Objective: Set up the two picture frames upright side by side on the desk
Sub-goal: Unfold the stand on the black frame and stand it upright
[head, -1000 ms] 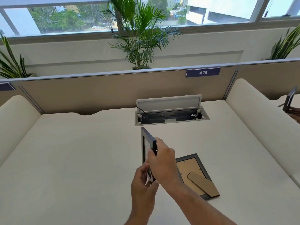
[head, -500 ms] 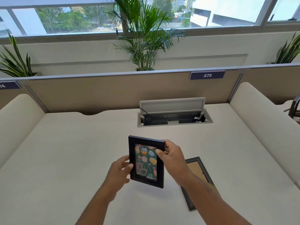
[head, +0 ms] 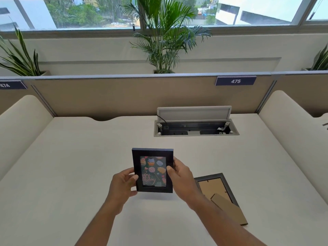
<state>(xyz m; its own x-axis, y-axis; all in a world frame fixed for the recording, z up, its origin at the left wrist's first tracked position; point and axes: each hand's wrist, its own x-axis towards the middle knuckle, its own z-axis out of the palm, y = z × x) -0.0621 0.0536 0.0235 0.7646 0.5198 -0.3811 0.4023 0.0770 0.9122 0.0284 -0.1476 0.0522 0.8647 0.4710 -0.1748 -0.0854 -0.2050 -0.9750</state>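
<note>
A black picture frame (head: 153,170) with a cupcake birthday picture faces me, held upright just above the white desk (head: 71,174). My left hand (head: 122,185) grips its lower left edge, and my right hand (head: 182,176) grips its right edge with the thumb on the front. A second black frame (head: 214,189) lies face down on the desk to the right, its brown backing up and its cardboard stand (head: 229,208) folded out toward me. My right forearm hides part of that frame.
An open cable box (head: 195,129) with a raised lid is sunk into the desk behind the frames. A beige partition (head: 124,96) labelled 475 closes the back, and padded side dividers (head: 292,130) flank the desk. Plants stand beyond.
The held frame turned from edge-on to face me, then straightened to upright. My hands shifted to its two sides and moved it slightly left, away from the lying frame.
</note>
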